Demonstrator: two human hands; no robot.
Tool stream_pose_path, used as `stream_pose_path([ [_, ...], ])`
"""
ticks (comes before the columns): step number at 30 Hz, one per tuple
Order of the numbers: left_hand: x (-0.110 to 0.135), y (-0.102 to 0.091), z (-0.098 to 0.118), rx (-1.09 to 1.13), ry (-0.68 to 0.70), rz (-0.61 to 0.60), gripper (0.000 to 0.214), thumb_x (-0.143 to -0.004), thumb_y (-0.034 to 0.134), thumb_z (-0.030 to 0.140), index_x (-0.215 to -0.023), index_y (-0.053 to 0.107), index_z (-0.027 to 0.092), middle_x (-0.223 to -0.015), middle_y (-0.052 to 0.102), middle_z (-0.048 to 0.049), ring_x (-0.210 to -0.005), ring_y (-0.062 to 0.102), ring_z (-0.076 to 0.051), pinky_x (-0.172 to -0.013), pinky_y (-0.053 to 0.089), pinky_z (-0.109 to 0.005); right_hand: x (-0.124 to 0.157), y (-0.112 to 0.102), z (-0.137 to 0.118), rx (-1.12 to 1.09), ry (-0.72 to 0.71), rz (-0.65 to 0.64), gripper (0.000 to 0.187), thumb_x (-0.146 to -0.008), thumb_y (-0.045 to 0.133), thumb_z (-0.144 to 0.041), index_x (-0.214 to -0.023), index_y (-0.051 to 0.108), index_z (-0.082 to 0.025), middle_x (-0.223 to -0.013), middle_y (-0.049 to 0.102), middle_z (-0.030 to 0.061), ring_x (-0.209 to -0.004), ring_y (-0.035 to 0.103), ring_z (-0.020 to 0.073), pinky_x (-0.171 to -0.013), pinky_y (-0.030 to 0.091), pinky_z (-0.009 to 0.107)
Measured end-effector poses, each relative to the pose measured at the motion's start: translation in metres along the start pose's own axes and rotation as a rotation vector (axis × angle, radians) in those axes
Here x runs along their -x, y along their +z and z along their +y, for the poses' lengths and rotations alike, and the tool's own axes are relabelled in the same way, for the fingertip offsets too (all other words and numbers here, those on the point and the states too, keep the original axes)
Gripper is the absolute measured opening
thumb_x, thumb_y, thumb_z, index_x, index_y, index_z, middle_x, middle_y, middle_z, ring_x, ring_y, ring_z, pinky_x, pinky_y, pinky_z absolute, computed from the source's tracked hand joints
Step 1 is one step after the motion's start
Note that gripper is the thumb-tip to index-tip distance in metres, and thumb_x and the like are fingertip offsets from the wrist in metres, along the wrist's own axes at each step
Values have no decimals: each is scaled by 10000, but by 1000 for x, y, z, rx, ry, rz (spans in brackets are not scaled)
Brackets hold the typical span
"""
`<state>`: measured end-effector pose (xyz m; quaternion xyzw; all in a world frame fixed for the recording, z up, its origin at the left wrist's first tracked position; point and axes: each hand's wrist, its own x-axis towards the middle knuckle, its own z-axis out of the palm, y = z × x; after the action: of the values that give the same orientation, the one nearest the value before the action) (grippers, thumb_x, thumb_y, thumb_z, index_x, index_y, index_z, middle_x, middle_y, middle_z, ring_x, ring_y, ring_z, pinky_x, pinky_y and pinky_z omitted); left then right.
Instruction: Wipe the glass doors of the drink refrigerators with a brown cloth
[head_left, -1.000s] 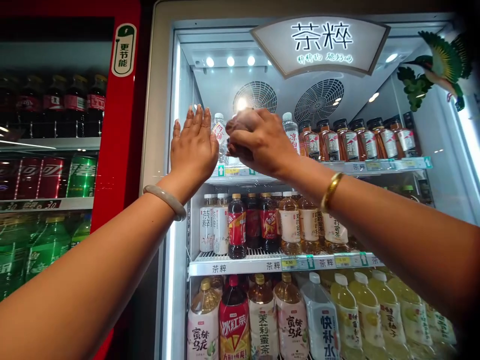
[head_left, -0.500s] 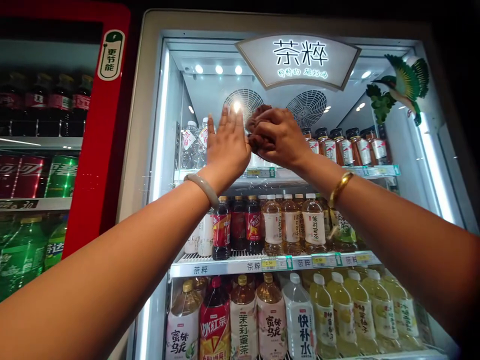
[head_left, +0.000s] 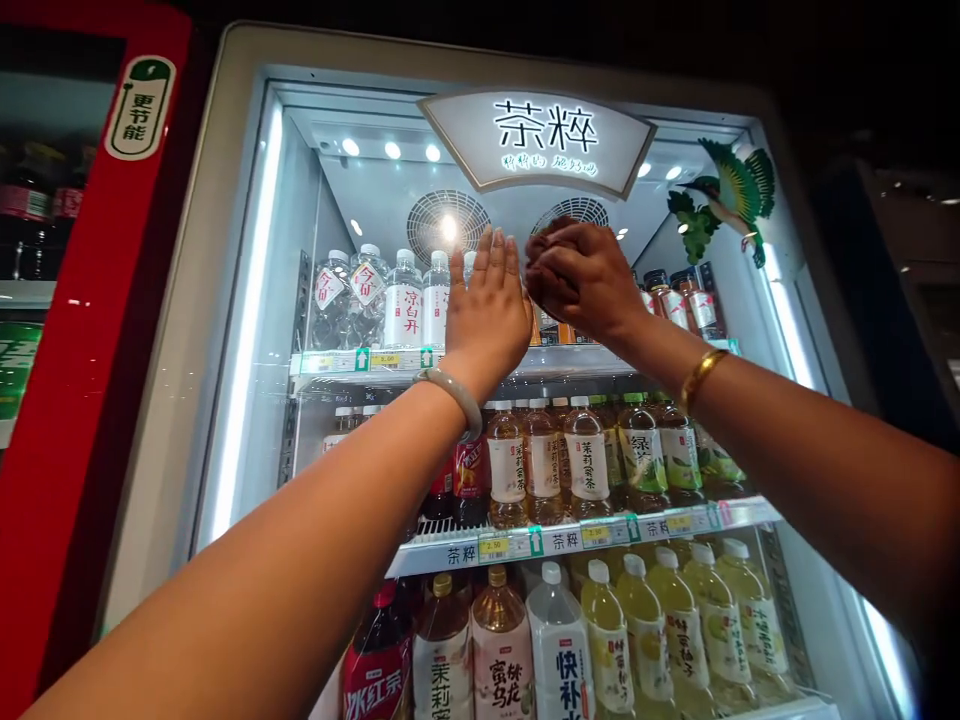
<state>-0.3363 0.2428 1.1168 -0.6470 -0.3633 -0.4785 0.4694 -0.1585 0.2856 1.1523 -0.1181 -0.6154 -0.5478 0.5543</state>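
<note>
Both my hands are raised against the glass door [head_left: 247, 330] of a lit drinks fridge, level with its top shelf. My left hand [head_left: 486, 310] is open, palm flat and fingers together on the glass. Beside it on the right, my right hand [head_left: 579, 275] is closed on a bunched brownish cloth [head_left: 546, 235] pressed to the glass. Behind the glass to the left of my hands stand clear water bottles [head_left: 390, 300]. Brown tea bottles [head_left: 679, 305] show to the right of my right wrist.
A lit sign [head_left: 536, 140] and a bird sticker [head_left: 724, 195] sit at the fridge's top. Lower shelves [head_left: 577, 535] carry tea, red and yellow-green drink bottles. A red fridge [head_left: 82, 300] stands at the left. Dark space lies to the right.
Both hands have slid to the right along the glass, from in front of the water bottles toward the middle of the top shelf. The view has shifted right too.
</note>
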Motion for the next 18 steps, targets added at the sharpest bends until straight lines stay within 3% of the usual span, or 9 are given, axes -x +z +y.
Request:
stream_pose_path([
  [2,4,2,2,-2,47,-8,696,-1004,328,294,-1658,258,66,-1763,191,-139,-1667,106,-271,-1363,-57,-536,11,-14,24,13,-15,-11,265,-903,686,-499,-1053,736,-286,-1227,666,78,-1213,605,258,-1075,499,465],
  [5,5,4,1,-24,49,-30,681,-1020,309,310,-1656,269,70,-1766,177,-135,-1667,99,-272,-1360,-51,-546,5,-16,51,98,153,41,248,-844,756,-435,-1003,740,-246,-1200,672,115,-1149,593,274,-1030,487,491],
  [8,4,6,0,-42,46,-43,677,-1032,283,319,-1658,256,61,-1766,178,-135,-1664,117,-289,-1357,-22,-563,-7,-3,41,172,308,95,255,-826,784,-384,-1017,735,-223,-1211,659,135,-1128,557,281,-1026,471,514],
  [10,4,6,-1,-37,43,-44,676,-1036,275,326,-1661,251,70,-1764,193,-132,-1661,133,-291,-1357,-4,-563,-2,0,20,140,243,79,213,-861,748,-378,-1026,726,-244,-1227,655,108,-1157,562,277,-1050,471,506],
  [13,6,6,0,-28,42,-43,674,-1041,266,335,-1660,256,70,-1761,204,-142,-1660,137,-292,-1357,-3,-553,26,-14,0,44,42,3,214,-884,699,-402,-1067,710,-291,-1269,643,62,-1218,582,279,-1077,487,496],
  [15,7,6,0,-21,38,-45,672,-1043,256,339,-1659,260,68,-1761,204,-146,-1661,131,-290,-1356,-18,-543,41,-30,7,20,-15,-41,243,-852,706,-414,-1071,706,-311,-1269,644,42,-1216,601,274,-1077,502,490],
  [18,7,6,1,-3,28,-43,672,-1039,265,345,-1661,265,91,-1765,202,-130,-1664,114,-273,-1357,-46,-518,40,-41,34,69,81,-38,203,-809,729,-366,-996,719,-290,-1216,655,62,-1192,614,287,-1060,507,509],
])
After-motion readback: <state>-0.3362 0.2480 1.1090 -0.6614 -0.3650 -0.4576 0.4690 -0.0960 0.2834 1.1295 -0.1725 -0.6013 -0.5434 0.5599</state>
